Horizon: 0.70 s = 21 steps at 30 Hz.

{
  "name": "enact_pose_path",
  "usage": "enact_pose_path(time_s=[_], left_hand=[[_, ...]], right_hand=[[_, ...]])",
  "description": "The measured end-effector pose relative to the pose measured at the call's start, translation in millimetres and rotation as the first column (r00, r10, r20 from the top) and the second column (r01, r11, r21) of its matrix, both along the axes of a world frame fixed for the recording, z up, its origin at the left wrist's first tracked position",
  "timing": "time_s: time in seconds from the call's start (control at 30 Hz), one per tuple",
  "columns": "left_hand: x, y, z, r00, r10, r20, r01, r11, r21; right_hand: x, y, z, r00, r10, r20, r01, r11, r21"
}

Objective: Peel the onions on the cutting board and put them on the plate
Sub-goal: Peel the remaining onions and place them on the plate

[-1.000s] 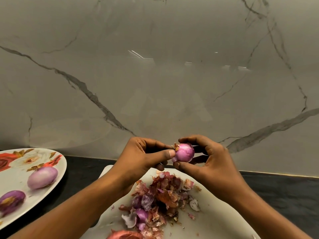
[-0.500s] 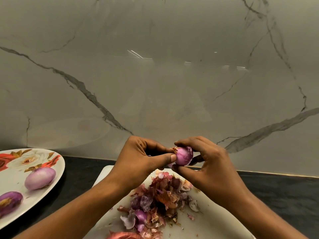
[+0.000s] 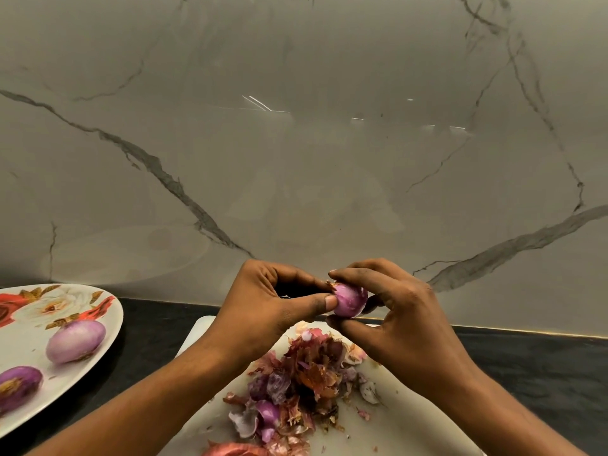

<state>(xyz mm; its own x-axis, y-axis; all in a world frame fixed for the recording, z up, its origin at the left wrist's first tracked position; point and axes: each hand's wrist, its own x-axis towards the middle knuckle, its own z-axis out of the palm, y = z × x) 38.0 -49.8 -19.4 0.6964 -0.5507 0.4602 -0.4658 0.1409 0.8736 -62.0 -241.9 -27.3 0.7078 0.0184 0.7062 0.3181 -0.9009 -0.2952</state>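
A small purple onion (image 3: 350, 300) is held above the white cutting board (image 3: 411, 419). My right hand (image 3: 394, 320) grips it from above and below. My left hand (image 3: 273, 311) pinches at its left end, thumb pressed on a scrap of dry skin. A heap of torn onion skins (image 3: 296, 386) lies on the board under the hands. At the left, a floral plate (image 3: 19, 343) carries a pale peeled onion (image 3: 75, 341) and a darker purple onion (image 3: 18, 388).
A reddish unpeeled onion or skin (image 3: 235, 450) shows at the board's bottom edge. The board and plate rest on a dark counter (image 3: 543, 373). A marble wall (image 3: 296, 143) rises right behind them.
My right hand's fingers have curled further over the top of the onion, and the onion has turned slightly in the grip. Both hands stay in the same place.
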Motion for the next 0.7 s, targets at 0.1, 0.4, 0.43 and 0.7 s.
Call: enact_pose_path(time_s=[0.1, 0.4, 0.43, 0.7], left_hand=[[2.3, 0.1, -1.6, 0.998, -0.021, 0.058, 0.019, 0.999, 0.031], [6.1, -1.3, -4.3, 0.928, 0.033, 0.372, -0.034, 0.999, -0.006], [7.7, -0.8, -3.5, 0.908, 0.040, 0.417, -0.039, 0.999, -0.010], [16.7, 0.8, -4.4, 0.853, 0.019, 0.521, -0.017, 1.000, -0.008]], right_hand=[[0.1, 1.3, -0.6, 1.000, 0.003, -0.011, -0.003, 1.000, -0.013], [-0.7, 0.9, 3.4, 0.999, 0.043, -0.018, -0.042, 0.997, 0.061], [-0.7, 0.9, 3.9, 0.999, 0.044, -0.017, -0.043, 0.997, 0.061], [-0.5, 0.4, 3.6, 0.998, 0.048, -0.037, -0.046, 0.997, 0.066]])
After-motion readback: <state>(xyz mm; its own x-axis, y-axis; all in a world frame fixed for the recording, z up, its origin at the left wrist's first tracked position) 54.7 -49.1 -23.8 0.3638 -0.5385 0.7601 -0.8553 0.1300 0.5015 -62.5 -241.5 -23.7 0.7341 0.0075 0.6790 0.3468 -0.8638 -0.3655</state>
